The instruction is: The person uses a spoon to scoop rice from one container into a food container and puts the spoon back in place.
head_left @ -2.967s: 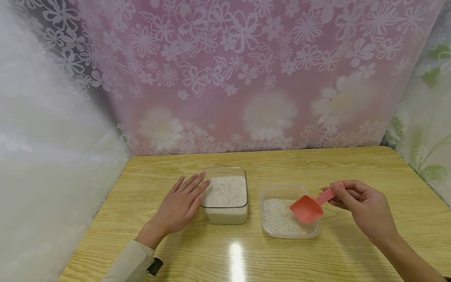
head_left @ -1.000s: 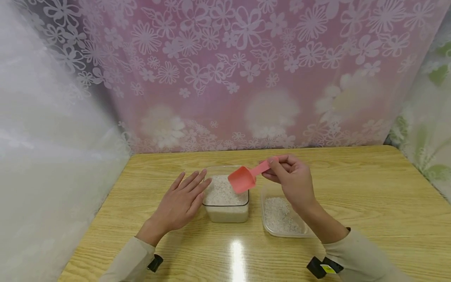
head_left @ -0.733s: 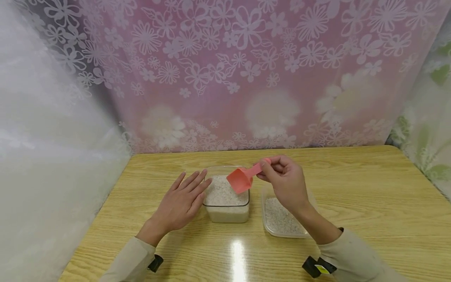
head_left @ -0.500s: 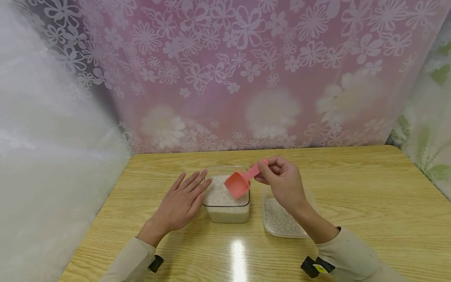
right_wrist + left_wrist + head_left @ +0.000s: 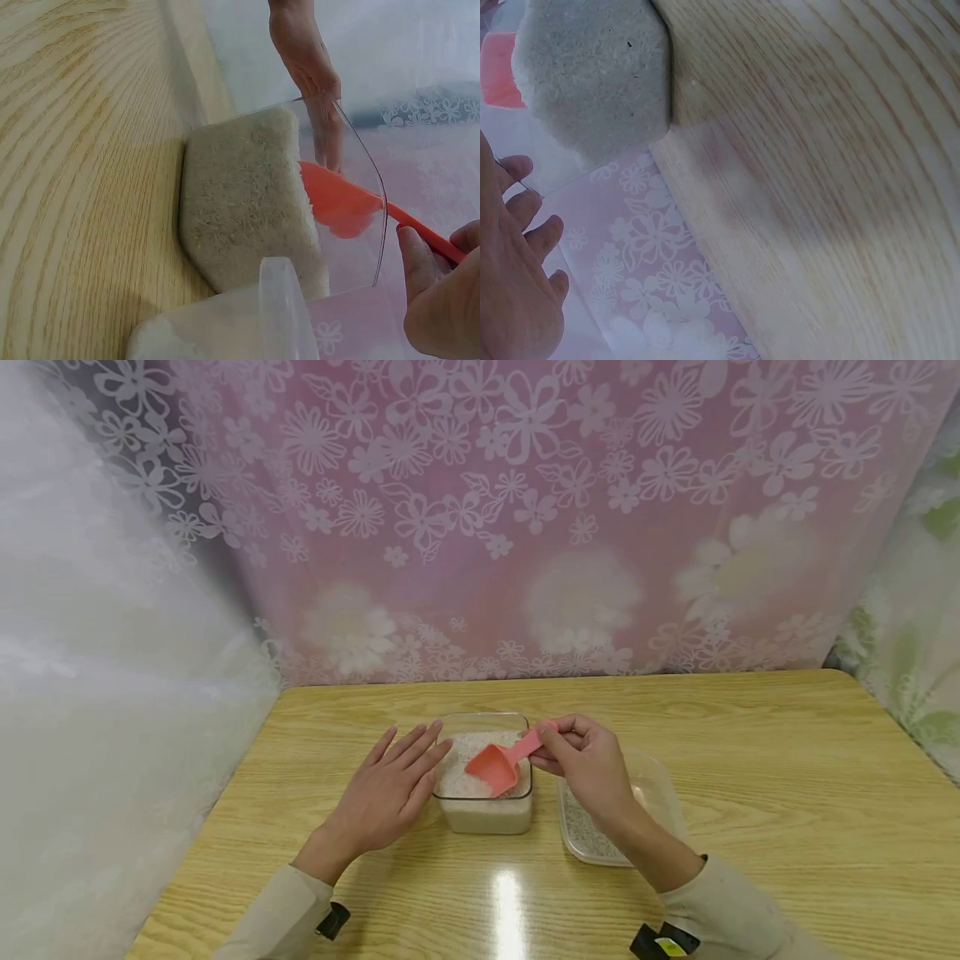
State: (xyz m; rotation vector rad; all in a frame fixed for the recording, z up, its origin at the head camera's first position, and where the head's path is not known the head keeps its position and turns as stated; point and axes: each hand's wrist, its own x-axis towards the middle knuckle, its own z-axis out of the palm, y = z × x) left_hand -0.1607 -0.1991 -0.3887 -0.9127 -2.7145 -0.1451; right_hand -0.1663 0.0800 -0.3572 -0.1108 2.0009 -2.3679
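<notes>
My right hand [image 5: 588, 768] pinches the handle of a pink scoop [image 5: 495, 768]. The scoop's bowl is inside a clear square container [image 5: 483, 818] of rice [image 5: 468, 747], its front edge dipping into the grains. In the right wrist view, the scoop [image 5: 337, 199] meets the rice surface below the container's rim. My left hand [image 5: 382, 793] lies with straight fingers against the container's left side, fingertips at the rim. To the right stands a shallower plastic tub [image 5: 660, 785] with some rice [image 5: 585, 827], partly hidden by my right hand and forearm.
The two containers stand close together on a wood-grain table [image 5: 360, 902]. A pink flowered curtain [image 5: 480, 527] hangs behind the table's back edge. Pale sheets hang at the left [image 5: 135, 693] and right sides.
My right hand carries the scoop from over the right tub leftward to the square container. In the last half second it lowers the scoop into the rice. My left hand stays in place.
</notes>
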